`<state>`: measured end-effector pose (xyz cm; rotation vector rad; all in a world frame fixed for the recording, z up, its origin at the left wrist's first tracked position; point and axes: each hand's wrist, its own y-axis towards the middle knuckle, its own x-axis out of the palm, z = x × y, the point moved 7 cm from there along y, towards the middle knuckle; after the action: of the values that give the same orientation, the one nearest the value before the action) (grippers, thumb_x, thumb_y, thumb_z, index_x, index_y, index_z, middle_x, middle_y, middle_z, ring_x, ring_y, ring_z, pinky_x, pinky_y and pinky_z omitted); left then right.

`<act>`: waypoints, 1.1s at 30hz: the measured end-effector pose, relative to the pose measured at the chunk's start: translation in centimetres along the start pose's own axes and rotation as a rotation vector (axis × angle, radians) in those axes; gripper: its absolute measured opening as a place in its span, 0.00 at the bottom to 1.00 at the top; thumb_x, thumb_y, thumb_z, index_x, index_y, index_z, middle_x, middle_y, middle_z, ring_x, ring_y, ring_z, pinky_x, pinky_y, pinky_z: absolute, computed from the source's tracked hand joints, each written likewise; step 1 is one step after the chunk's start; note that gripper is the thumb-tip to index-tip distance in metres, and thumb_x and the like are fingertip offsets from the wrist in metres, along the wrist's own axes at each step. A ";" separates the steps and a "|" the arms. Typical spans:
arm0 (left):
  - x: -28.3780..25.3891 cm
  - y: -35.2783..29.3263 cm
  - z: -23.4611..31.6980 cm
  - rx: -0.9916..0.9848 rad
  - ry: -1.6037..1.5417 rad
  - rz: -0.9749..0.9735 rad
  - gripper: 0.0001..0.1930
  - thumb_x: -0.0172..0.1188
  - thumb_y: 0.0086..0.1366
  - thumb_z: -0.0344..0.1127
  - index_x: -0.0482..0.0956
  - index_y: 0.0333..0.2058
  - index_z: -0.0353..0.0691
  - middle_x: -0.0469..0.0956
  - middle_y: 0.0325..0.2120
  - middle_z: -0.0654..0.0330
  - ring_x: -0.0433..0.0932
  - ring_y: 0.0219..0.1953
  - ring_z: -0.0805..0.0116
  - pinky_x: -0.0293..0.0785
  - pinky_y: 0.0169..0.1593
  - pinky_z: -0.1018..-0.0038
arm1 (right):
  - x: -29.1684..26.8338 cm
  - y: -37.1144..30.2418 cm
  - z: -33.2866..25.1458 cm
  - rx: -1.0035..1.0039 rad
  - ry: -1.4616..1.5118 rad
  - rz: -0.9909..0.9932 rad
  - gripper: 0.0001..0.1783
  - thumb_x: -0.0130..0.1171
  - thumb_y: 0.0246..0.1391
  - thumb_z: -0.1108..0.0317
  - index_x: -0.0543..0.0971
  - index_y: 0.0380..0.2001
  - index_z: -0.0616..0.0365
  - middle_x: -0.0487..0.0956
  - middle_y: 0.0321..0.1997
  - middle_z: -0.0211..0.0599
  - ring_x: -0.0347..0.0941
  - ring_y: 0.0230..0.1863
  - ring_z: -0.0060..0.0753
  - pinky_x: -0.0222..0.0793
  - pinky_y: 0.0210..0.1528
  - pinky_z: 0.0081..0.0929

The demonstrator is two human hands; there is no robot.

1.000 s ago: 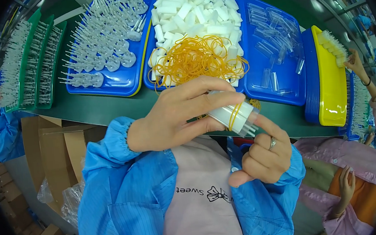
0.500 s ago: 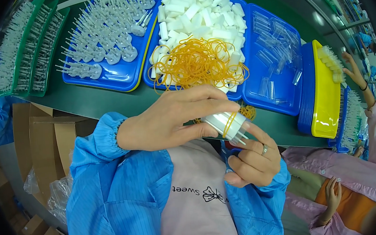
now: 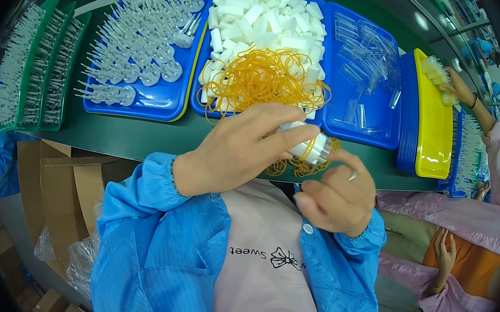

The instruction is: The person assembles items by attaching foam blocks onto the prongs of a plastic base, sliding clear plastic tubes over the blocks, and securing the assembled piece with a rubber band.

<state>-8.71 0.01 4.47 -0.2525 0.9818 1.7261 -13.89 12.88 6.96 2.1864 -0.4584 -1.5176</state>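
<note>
Just in front of the trays, my left hand (image 3: 243,147) is closed on a small white bundle (image 3: 309,143), tilted down to the right. An orange rubber band goes round the bundle, and clear, rod-like ends stick out at its right. Close by, my right hand (image 3: 338,198) has its index fingertip at those ends, apparently touching them. Its other fingers are bent and slightly blurred, the thumb stands apart, and a ring is on one finger. Some loose rubber bands (image 3: 306,167) lie on the green table below the bundle.
Beyond my hands, a blue tray holds white blocks (image 3: 261,19) and piled orange rubber bands (image 3: 261,83). Left are a tray of clear pronged parts (image 3: 142,40) and green racks (image 3: 34,68). Right are a tray of clear tubes (image 3: 360,79), a yellow tray (image 3: 432,144) and a co-worker's hand (image 3: 458,85).
The bundle has moved slightly up and turned in my left hand. My right hand has shifted a little right, its fingers less curled round the bundle's end. The co-worker's hand has come down to the yellow tray.
</note>
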 end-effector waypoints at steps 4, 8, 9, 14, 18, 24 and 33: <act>-0.9 -0.3 -0.6 -0.069 -0.169 0.113 0.25 0.67 0.49 0.25 0.78 0.48 0.43 0.68 0.49 0.53 0.73 0.48 0.60 0.75 0.47 0.68 | -1.8 -1.6 2.4 0.233 0.155 0.301 0.29 0.71 0.36 0.62 0.76 0.43 0.63 0.77 0.41 0.43 0.74 0.42 0.41 0.68 0.50 0.41; 0.7 -0.9 -0.3 -0.025 -0.370 0.038 0.25 0.69 0.47 0.25 0.78 0.48 0.43 0.64 0.50 0.53 0.69 0.51 0.59 0.72 0.52 0.67 | 1.8 -2.3 4.4 0.522 0.782 0.404 0.50 0.75 0.35 0.56 0.60 0.58 0.65 0.72 0.50 0.44 0.71 0.50 0.41 0.65 0.54 0.36; 1.2 -0.8 -0.3 -0.026 -0.372 0.032 0.25 0.69 0.47 0.25 0.78 0.48 0.43 0.64 0.50 0.53 0.69 0.51 0.59 0.72 0.52 0.67 | 2.6 -3.0 4.6 0.588 0.828 0.332 0.44 0.72 0.39 0.60 0.63 0.56 0.66 0.73 0.49 0.45 0.71 0.50 0.40 0.66 0.54 0.34; 1.3 -1.2 -2.1 -0.221 -0.581 0.254 0.40 0.72 0.48 0.35 0.61 0.59 0.39 0.66 0.48 0.55 0.67 0.51 0.62 0.65 0.54 0.71 | 1.4 -2.1 4.7 0.501 0.298 0.398 0.31 0.67 0.39 0.77 0.70 0.50 0.64 0.74 0.48 0.49 0.72 0.50 0.41 0.67 0.52 0.32; 2.5 -1.5 -3.2 -0.446 -1.164 0.317 0.38 0.61 0.59 0.33 0.50 0.63 0.40 0.66 0.49 0.56 0.69 0.49 0.66 0.64 0.55 0.70 | 1.4 -2.4 4.8 0.551 0.441 0.536 0.31 0.67 0.36 0.79 0.71 0.49 0.63 0.74 0.49 0.50 0.72 0.49 0.43 0.67 0.52 0.33; 3.4 -1.8 -4.0 -0.710 -1.461 0.303 0.32 0.52 0.64 0.32 0.50 0.64 0.39 0.69 0.49 0.52 0.69 0.53 0.63 0.63 0.59 0.67 | -0.1 -2.0 4.5 0.493 0.222 0.483 0.31 0.68 0.34 0.78 0.74 0.48 0.63 0.73 0.48 0.46 0.71 0.47 0.40 0.68 0.48 0.31; 3.6 -1.7 -3.1 -0.661 -1.323 0.183 0.35 0.54 0.63 0.37 0.48 0.64 0.35 0.66 0.56 0.46 0.64 0.60 0.61 0.55 0.63 0.66 | -0.7 -1.1 4.5 0.536 0.078 0.418 0.32 0.68 0.34 0.78 0.74 0.49 0.61 0.71 0.45 0.44 0.70 0.44 0.38 0.68 0.44 0.30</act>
<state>-9.55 0.40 -0.44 0.5462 -0.5457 1.8125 -18.39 13.46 5.59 2.3087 -1.3286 -1.1644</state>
